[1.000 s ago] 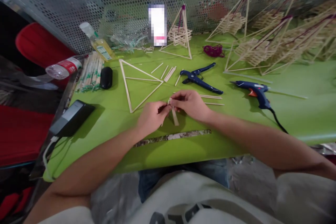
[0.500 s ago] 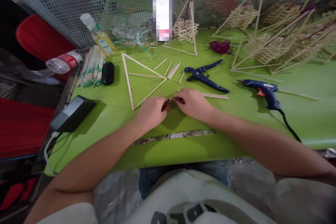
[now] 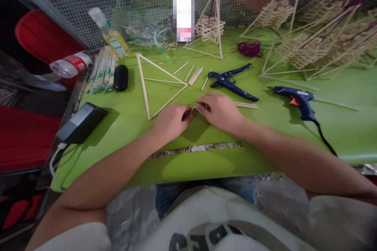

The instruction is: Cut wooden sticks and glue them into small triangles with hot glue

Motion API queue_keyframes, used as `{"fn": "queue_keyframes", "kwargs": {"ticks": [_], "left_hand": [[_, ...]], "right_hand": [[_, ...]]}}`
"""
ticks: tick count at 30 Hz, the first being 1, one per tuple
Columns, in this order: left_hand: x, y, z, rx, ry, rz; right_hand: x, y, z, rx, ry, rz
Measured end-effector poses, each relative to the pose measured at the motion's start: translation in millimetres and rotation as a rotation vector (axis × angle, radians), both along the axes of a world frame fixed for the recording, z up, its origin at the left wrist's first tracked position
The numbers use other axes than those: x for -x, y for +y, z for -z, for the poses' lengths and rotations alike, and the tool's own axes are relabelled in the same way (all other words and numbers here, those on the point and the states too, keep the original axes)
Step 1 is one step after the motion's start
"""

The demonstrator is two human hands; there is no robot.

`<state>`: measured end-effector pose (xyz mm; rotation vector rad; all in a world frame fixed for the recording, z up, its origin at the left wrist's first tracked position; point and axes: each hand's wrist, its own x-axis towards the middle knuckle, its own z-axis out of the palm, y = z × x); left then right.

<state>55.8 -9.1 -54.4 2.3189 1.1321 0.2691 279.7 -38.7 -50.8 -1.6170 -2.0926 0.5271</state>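
Note:
My left hand (image 3: 174,120) is closed in a pinch on a short wooden stick (image 3: 193,110). Facing it, my right hand (image 3: 220,111) pinches a second pale stick (image 3: 198,108), and the two sticks meet at an angle between my fingertips. Much of both sticks is hidden by my fingers. Just beyond my left hand lies a triangle of wooden sticks (image 3: 145,90) with a thinner stick across it. Long loose sticks (image 3: 246,105) stick out past my right hand. Short cut sticks (image 3: 195,76) lie behind my hands, beside a blue cutter (image 3: 228,81).
A blue glue gun (image 3: 297,96) lies at the right. Several stick pyramids (image 3: 218,27) stand along the mesh back, near purple string (image 3: 249,49). Leftward are a black power adapter (image 3: 82,122), a black case (image 3: 121,78), bundled sticks (image 3: 103,72) and a bottle (image 3: 116,43).
The two stick ends between my fingertips now show as a small peak, with more of the right one visible. My hands stay close together; the whole view has shifted slightly.

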Motion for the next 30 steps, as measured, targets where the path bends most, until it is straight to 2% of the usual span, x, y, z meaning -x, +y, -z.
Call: {"fn": "queue_keyframes", "kwargs": {"ticks": [2, 5, 9, 12, 15, 18, 21, 24, 30], "left_hand": [[-0.7, -0.3, -0.3, 0.02, -0.011, -0.018], [-0.5, 1.5, -3.2, 0.108, -0.024, -0.055], [9.0, 12.8, -12.4, 0.286, -0.031, -0.097], [24.4, 23.4, -23.8, 0.345, -0.059, 0.025], [39.7, 26.8, -36.7, 0.39, 0.037, 0.162], [46.6, 21.6, -44.5, 0.36, 0.164, 0.243], [43.4, 14.3, -43.4, 0.243, 0.231, 0.293], [36.9, 11.0, -37.4, 0.153, 0.228, 0.343], [29.9, 10.8, -31.3, 0.094, 0.206, 0.397]], "right_hand": [[-10.0, -0.7, -6.0, -0.054, 0.048, -0.025], [-16.3, -7.2, -13.3, -0.073, 0.059, -0.149], [3.2, -21.8, -7.6, -0.076, -0.043, -0.376], [17.4, -28.3, -3.4, -0.092, -0.15, -0.489], [4.2, -29.1, -13.3, -0.061, -0.146, -0.463], [-31.6, -29.6, -29.4, 0.041, -0.154, -0.372], [-58.9, -30.3, -34.6, 0.166, -0.175, -0.393], [-61.8, -27.5, -27.2, 0.201, -0.187, -0.433], [-52.6, -14.7, -15.5, 0.211, -0.192, -0.508]]}}
